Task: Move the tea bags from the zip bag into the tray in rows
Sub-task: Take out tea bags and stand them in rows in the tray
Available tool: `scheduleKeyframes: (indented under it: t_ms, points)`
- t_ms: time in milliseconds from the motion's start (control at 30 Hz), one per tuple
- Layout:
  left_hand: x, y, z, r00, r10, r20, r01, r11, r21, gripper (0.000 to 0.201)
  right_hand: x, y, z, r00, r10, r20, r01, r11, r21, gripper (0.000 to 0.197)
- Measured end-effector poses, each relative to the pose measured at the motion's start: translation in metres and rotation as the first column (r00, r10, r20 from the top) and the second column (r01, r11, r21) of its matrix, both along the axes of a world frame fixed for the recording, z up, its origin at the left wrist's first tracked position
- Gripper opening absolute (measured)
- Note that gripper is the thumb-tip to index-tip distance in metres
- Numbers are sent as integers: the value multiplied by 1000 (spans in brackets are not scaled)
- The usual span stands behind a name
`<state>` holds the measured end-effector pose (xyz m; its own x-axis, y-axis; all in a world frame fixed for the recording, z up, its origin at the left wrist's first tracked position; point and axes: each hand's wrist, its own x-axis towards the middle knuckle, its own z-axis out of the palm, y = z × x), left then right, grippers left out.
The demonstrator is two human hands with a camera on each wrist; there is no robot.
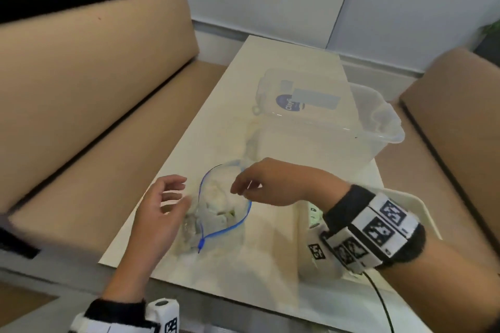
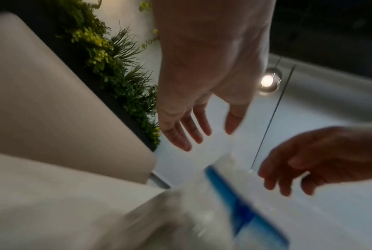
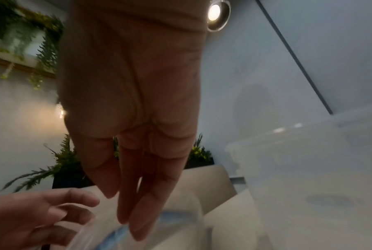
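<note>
A clear zip bag (image 1: 216, 227) with a blue zipper lies open on the pale table, with tea bags (image 1: 219, 205) inside it. My left hand (image 1: 173, 194) hovers at the bag's left side with its fingers spread and holds nothing. Over the bag's mouth my right hand (image 1: 243, 189) points its straight fingers down, also empty. The white tray (image 1: 422, 203) sits at the right under my right wrist, and a few tea bags (image 1: 313, 217) show at its left end. In the wrist views my left hand (image 2: 193, 132) and my right hand (image 3: 133, 211) hang above the blue zipper (image 2: 234, 199).
A clear plastic container (image 1: 373, 127) with its lid (image 1: 303, 100) leaning against it stands at the back of the table (image 1: 270, 251). Tan padded benches (image 1: 81, 89) flank the table on both sides. A plant wall sits at the far left.
</note>
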<state>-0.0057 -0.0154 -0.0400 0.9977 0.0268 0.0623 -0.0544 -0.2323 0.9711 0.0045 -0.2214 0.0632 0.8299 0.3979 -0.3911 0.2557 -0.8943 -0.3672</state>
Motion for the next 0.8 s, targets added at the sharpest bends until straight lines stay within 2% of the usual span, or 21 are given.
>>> scheduleKeyframes:
  t_ms: [33, 67, 133, 200, 267, 333, 400, 467, 600, 800]
  points:
    - [-2, 5, -11, 999, -39, -26, 41, 996, 83, 42, 9, 12, -13, 1000, 13, -22, -14, 998, -57, 34]
    - [-4, 9, -23, 992, -105, -75, 115, 982, 147, 63, 17, 22, -27, 999, 21, -48, -27, 991, -128, 35]
    - [-7, 11, -44, 956, -225, -190, 261, 945, 195, 106, 30, 38, -55, 996, 27, -84, -47, 968, -247, 38]
    - [-9, 7, -62, 928, -284, -241, 334, 921, 200, 127, 36, 50, -77, 994, -16, -107, -13, 965, -263, 44]
    - [-10, 2, -78, 914, -321, -246, 368, 913, 176, 137, 38, 60, -94, 995, -20, -100, -6, 968, -251, 38]
    - [-10, -1, -89, 918, -330, -219, 360, 926, 115, 138, 40, 68, -105, 993, 14, -118, -46, 960, -275, 30]
    - [-10, -2, -97, 930, -325, -172, 341, 938, 68, 131, 40, 73, -112, 993, 13, -118, -49, 952, -301, 25]
    - [-10, -2, -100, 939, -320, -128, 326, 945, 32, 123, 41, 75, -117, 997, 6, -74, -28, 954, -299, 31]
    - [-9, -1, -105, 952, -298, -67, 299, 954, 2, 115, 39, 80, -119, 997, 23, -73, -43, 960, -276, 26]
    - [-8, 0, -112, 966, -244, -85, 244, 970, -20, 102, 34, 81, -112, 987, -120, -104, 106, 986, -127, 25]
